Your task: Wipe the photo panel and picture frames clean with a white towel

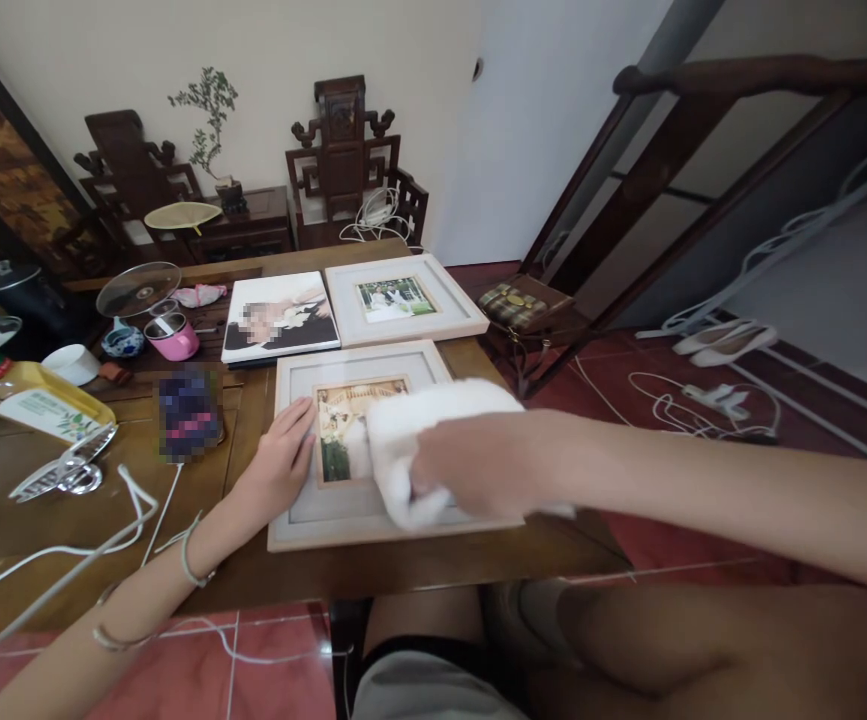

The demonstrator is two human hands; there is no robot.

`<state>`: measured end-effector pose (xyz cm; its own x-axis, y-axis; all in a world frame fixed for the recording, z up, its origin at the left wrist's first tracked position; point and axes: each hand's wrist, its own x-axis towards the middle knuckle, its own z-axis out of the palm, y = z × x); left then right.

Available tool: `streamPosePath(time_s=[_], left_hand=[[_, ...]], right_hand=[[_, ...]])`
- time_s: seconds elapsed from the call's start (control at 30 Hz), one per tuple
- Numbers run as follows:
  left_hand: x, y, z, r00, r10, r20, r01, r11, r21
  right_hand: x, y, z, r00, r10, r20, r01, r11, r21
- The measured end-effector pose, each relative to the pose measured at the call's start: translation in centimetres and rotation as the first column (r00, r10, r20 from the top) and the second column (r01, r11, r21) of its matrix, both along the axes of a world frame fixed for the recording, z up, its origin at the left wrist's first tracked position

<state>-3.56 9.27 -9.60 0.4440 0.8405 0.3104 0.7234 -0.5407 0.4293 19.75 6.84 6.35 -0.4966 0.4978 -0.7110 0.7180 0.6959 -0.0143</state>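
Observation:
A framed photo (335, 440) in a pale wooden frame lies flat near the table's front edge. My left hand (283, 450) rests flat on its left side, fingers stretched out. In my right hand (478, 465), blurred by motion, is a bunched white cloth (410, 500), pressed on the right half of the picture and hiding part of it. Behind this frame lie a second framed photo (403, 300) and, to its left, a white-edged photo album (320, 330) with a picture on its cover.
A bottle of yellow liquid (50, 390), scissors (77, 465), a pink mug (176, 338), a phone (187, 415) and white cables (125, 510) crowd the table's left. A checked bag (515, 305) sits on a chair at the right. Cables (692, 405) and white shoes (733, 343) lie on the floor.

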Motion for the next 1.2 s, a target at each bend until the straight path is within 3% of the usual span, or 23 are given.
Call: streamPosePath(time_s=[0.13,0.3,0.37,0.43,0.53,0.6,0.67,0.77,0.9,1.03,1.1,1.2], left_hand=[[0.1,-0.1,0.1,1.0,0.013,-0.007,-0.013,1.0,-0.002],[0.2,-0.1,0.3,1.0,0.014,-0.013,-0.014,1.0,-0.004],[0.2,-0.1,0.3,1.0,0.009,-0.009,-0.009,1.0,-0.007],[0.1,-0.2,0.3,1.0,0.001,-0.007,-0.001,1.0,-0.012],[0.1,-0.1,0.3,1.0,-0.004,-0.014,0.004,1.0,-0.016],[0.2,0.0,0.2,1.0,-0.002,-0.013,0.002,1.0,-0.007],[0.2,0.1,0.0,1.0,-0.005,-0.002,0.005,1.0,0.002],[0.0,0.1,-0.1,1.0,-0.014,0.008,0.014,1.0,-0.001],[-0.4,0.0,0.0,1.0,-0.008,0.007,0.008,1.0,-0.009],[-0.5,-0.2,0.1,1.0,-0.009,0.013,0.01,1.0,-0.02],[-0.5,-0.2,0.0,1.0,-0.011,0.015,0.011,1.0,-0.009],[-0.3,-0.2,-0.1,1.0,-0.003,0.01,0.003,1.0,0.005]], right_hand=[[0.0,-2.5,2.0,0.999,-0.016,-0.038,0.009,0.981,-0.192],[0.7,-1.6,0.5,0.985,-0.095,-0.144,0.073,0.986,-0.149],[0.8,-0.5,-0.9,0.98,-0.085,-0.182,0.079,0.996,-0.039],[0.8,1.1,-2.5,0.983,-0.036,-0.181,0.067,0.983,0.17],[1.2,4.4,-4.9,0.993,0.053,-0.104,0.009,0.853,0.522],[1.6,6.5,-6.1,0.993,0.083,-0.084,-0.014,0.79,0.613],[1.9,7.8,-6.6,0.988,0.119,-0.098,-0.033,0.785,0.618],[1.3,7.1,-5.9,0.984,0.129,-0.121,-0.049,0.857,0.513],[-0.5,2.1,-2.4,0.995,0.069,-0.077,-0.055,0.984,0.172],[-1.2,-2.1,1.0,0.996,0.019,-0.082,-0.029,0.993,-0.119],[-1.1,-2.6,1.8,0.997,0.034,-0.07,-0.048,0.975,-0.217],[-0.8,-1.7,1.7,0.991,0.014,-0.133,-0.046,0.968,-0.248]])
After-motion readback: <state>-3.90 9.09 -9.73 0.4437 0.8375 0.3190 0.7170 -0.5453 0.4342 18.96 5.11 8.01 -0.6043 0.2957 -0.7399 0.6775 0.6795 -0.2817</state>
